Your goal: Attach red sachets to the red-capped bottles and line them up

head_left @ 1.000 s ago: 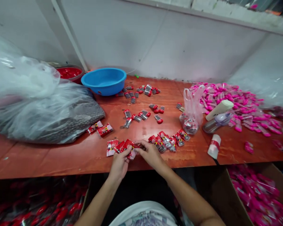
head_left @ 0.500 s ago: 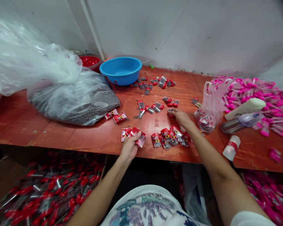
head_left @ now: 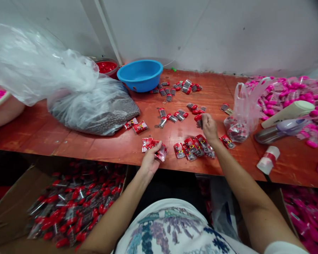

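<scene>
At the table's front edge my left hand [head_left: 151, 159] is closed on a few red printed packets [head_left: 161, 153]. To its right lies a row of red packets with dark contents [head_left: 192, 147]. Above that row my right hand [head_left: 210, 127] pinches a small red-capped container [head_left: 198, 120] with dark contents, lifted near the tabletop. Similar red-capped containers [head_left: 179, 115] lie loose just beyond and left of it. Two more red packets [head_left: 140, 127] rest beside the large plastic bag.
A large clear bag of dark grains [head_left: 95, 109] and a blue basin [head_left: 140, 76] stand at the back left. On the right are a small tied bag [head_left: 238, 128], bottles [head_left: 278, 130] and a pink heap [head_left: 294, 91]. Below sits a carton of red-capped containers [head_left: 76, 201].
My right hand has drawn back slightly, raising a small red-capped container off the table. My left hand still keeps its packets. The whole view has shifted a little.
</scene>
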Demonstrator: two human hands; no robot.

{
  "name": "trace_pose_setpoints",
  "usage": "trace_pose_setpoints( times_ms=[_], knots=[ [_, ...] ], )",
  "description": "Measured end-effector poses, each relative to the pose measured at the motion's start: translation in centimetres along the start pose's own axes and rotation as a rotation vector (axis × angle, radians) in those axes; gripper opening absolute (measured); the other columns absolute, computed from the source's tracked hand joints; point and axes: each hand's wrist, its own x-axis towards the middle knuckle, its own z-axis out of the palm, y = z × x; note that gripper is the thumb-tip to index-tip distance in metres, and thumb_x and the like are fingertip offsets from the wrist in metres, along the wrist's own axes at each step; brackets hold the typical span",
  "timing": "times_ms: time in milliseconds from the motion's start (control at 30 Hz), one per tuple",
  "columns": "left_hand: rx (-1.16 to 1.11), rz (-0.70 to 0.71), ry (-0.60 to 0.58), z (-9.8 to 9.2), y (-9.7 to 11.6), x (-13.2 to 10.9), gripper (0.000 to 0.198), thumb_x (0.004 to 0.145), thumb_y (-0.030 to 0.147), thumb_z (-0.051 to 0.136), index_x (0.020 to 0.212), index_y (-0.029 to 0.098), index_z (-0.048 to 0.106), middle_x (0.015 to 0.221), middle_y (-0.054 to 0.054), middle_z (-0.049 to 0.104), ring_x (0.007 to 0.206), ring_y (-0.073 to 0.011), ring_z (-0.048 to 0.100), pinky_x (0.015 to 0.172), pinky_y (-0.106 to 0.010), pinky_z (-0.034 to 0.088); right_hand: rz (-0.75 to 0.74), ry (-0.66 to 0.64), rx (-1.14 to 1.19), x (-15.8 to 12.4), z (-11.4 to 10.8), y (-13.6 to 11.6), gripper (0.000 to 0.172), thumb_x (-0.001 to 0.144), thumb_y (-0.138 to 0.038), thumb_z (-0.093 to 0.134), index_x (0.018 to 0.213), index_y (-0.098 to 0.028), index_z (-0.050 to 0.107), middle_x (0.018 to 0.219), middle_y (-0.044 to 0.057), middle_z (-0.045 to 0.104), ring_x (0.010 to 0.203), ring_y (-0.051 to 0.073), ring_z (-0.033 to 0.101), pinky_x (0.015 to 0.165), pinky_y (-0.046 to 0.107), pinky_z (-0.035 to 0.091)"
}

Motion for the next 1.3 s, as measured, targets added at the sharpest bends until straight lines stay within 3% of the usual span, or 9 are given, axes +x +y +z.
trace_pose_setpoints(
  times_ms=[67, 167, 233, 367, 500, 700, 933, 1067, 1300],
  knots=[
    [-0.026, -0.006, 0.017, 0.2, 0.1, 0.0, 0.012, 0.076, 0.007, 0.067, 0.066, 0.012, 0.062, 0.060, -0.002, 0.064, 0.058, -0.0135, 0.065, 0.064, -0.029, 0.058, 0.120, -0.046, 0.297, -2.7, 0.6, -2.3, 0.048, 0.097, -0.049, 0.024, 0.109, -0.017, 0.058, 0.077, 0.005, 0.064, 0.057, 0.013, 0.057, 0.053, 0.025, 0.048],
    [-0.047, -0.022, 0.047, 0.4, -0.1, 0.1, 0.013, 0.075, 0.008, 0.069, 0.066, 0.013, 0.061, 0.060, -0.001, 0.064, 0.056, -0.0130, 0.064, 0.061, -0.027, 0.057, 0.195, -0.319, 0.545, -7.8, 1.7, -5.8, 0.041, 0.086, -0.048, 0.053, 0.118, -0.023, 0.059, 0.080, 0.001, 0.063, 0.063, 0.013, 0.058, 0.052, 0.024, 0.049],
    [-0.043, -0.023, 0.067, 0.5, -0.3, 0.2, 0.013, 0.074, 0.008, 0.069, 0.066, 0.013, 0.060, 0.061, -0.001, 0.064, 0.054, -0.0123, 0.063, 0.060, -0.026, 0.056, 0.155, -0.431, 0.538, -10.8, 2.6, -7.5, 0.049, 0.082, -0.041, 0.061, 0.128, -0.026, 0.054, 0.095, 0.002, 0.065, 0.072, 0.015, 0.060, 0.059, 0.026, 0.052],
    [-0.041, -0.025, 0.076, 0.6, -0.7, 0.2, 0.012, 0.076, 0.008, 0.067, 0.066, 0.013, 0.060, 0.061, -0.001, 0.065, 0.051, -0.0105, 0.061, 0.056, -0.022, 0.053, 0.011, -0.329, 0.327, -13.8, 4.5, -8.2, 0.048, 0.085, -0.034, 0.059, 0.132, -0.028, 0.053, 0.121, 0.006, 0.059, 0.107, 0.021, 0.057, 0.090, 0.034, 0.048],
    [-0.060, 0.000, 0.041, 0.4, -1.0, -0.1, 0.011, 0.076, 0.007, 0.066, 0.067, 0.013, 0.062, 0.061, -0.001, 0.065, 0.052, -0.0103, 0.061, 0.056, -0.022, 0.052, -0.008, -0.276, 0.237, -14.1, 5.5, -7.8, 0.049, 0.087, -0.033, 0.056, 0.135, -0.028, 0.049, 0.119, 0.007, 0.058, 0.107, 0.022, 0.057, 0.095, 0.036, 0.045],
    [-0.042, 0.055, 0.030, 0.3, -1.2, -0.2, 0.010, 0.071, 0.009, 0.070, 0.067, 0.013, 0.062, 0.062, 0.000, 0.065, 0.054, -0.0096, 0.061, 0.058, -0.021, 0.052, -0.016, -0.150, 0.298, -14.6, 5.5, -8.3, 0.045, 0.087, -0.034, 0.056, 0.130, -0.025, 0.053, 0.117, 0.008, 0.059, 0.107, 0.022, 0.057, 0.095, 0.035, 0.045],
    [-0.019, -0.011, 0.015, 0.2, -1.4, -0.3, 0.008, 0.074, 0.008, 0.068, 0.068, 0.012, 0.063, 0.065, -0.003, 0.068, 0.057, -0.0127, 0.064, 0.061, -0.025, 0.056, 0.227, -0.149, 0.642, -13.4, 6.5, -7.2, 0.049, 0.075, -0.031, 0.066, 0.121, -0.022, 0.052, 0.089, 0.001, 0.065, 0.073, 0.015, 0.062, 0.070, 0.027, 0.050],
    [-0.011, -0.024, -0.001, -0.1, -1.3, -0.5, 0.010, 0.072, 0.001, 0.066, 0.069, 0.011, 0.064, 0.069, -0.005, 0.069, 0.061, -0.0143, 0.066, 0.066, -0.027, 0.057, 0.212, -0.159, 0.672, -12.9, 6.3, -6.7, 0.039, 0.072, -0.029, 0.068, 0.110, -0.021, 0.058, 0.089, 0.001, 0.065, 0.074, 0.014, 0.061, 0.071, 0.025, 0.049],
    [-0.010, 0.044, -0.016, 0.1, -1.3, -0.6, 0.011, 0.071, 0.003, 0.067, 0.066, 0.012, 0.063, 0.064, -0.002, 0.067, 0.056, -0.0111, 0.063, 0.060, -0.022, 0.054, 0.232, -0.240, 0.630, -14.1, 6.0, -7.1, 0.040, 0.075, -0.030, 0.067, 0.114, -0.022, 0.062, 0.094, 0.001, 0.067, 0.084, 0.017, 0.063, 0.080, 0.029, 0.050]
  ],
)
